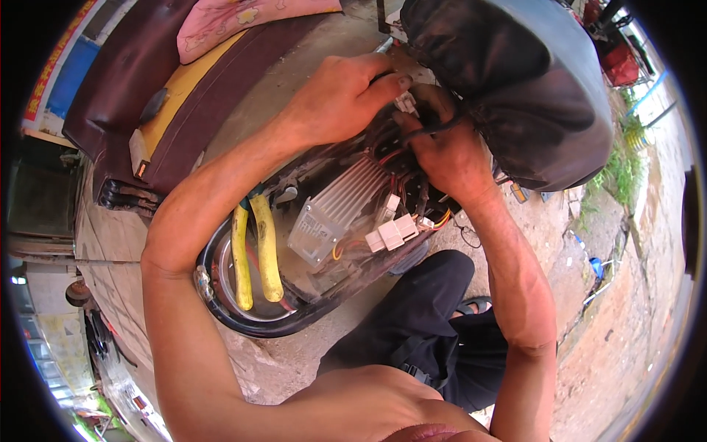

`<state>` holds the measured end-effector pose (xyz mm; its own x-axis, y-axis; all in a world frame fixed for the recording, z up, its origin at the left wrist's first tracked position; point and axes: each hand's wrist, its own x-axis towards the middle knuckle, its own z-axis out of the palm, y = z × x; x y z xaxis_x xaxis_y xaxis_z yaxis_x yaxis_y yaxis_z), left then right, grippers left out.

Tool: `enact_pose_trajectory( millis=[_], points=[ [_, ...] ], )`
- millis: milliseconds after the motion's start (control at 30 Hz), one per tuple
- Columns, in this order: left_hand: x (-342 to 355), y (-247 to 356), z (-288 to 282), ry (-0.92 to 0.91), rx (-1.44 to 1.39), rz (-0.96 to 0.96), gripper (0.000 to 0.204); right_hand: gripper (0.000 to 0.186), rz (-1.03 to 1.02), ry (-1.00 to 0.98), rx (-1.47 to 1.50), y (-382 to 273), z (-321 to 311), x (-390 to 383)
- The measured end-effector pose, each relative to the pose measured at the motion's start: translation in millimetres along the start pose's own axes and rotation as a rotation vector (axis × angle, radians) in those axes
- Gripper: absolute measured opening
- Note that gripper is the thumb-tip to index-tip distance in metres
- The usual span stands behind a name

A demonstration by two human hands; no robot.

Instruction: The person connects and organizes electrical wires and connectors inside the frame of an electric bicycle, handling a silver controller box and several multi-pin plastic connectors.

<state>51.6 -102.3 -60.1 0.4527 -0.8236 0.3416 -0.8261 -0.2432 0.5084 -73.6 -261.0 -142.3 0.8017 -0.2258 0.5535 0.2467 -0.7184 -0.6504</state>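
Note:
My left hand [346,99] pinches a small white plug connector [406,104] between thumb and finger. My right hand [455,155] closes on the same connector from the other side, its fingertips partly hidden by a black cable [436,130] that crosses them. Below both hands, inside the open frame of an electric scooter or trike, lies a finned silver controller box [324,214] with wires around it. Several white connectors [392,233] with coloured wires rest beside its right side. A pair of pliers with yellow handles [266,247] lies left of the box, its jaws hidden.
A raised black seat [530,88] stands close to my right hand. To the left is a maroon padded bench [213,96] with a pink floral cushion [250,26]. My dark-trousered knee [442,287] is beside the black frame rim [265,328], above cracked concrete ground [589,353].

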Motion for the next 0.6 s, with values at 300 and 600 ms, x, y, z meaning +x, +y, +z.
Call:
enact_pose_trajectory(
  millis=[300,600],
  points=[
    [-2.7,-7.6,2.6,-0.012,0.006,0.031,0.029,0.028,0.074,-0.143,0.152,-8.8,-10.5,11.1],
    [-2.2,-5.2,-1.2,-0.108,-0.008,0.022,0.029,0.023,0.143,-0.295,0.413,7.0,-20.8,6.1]
  ],
)
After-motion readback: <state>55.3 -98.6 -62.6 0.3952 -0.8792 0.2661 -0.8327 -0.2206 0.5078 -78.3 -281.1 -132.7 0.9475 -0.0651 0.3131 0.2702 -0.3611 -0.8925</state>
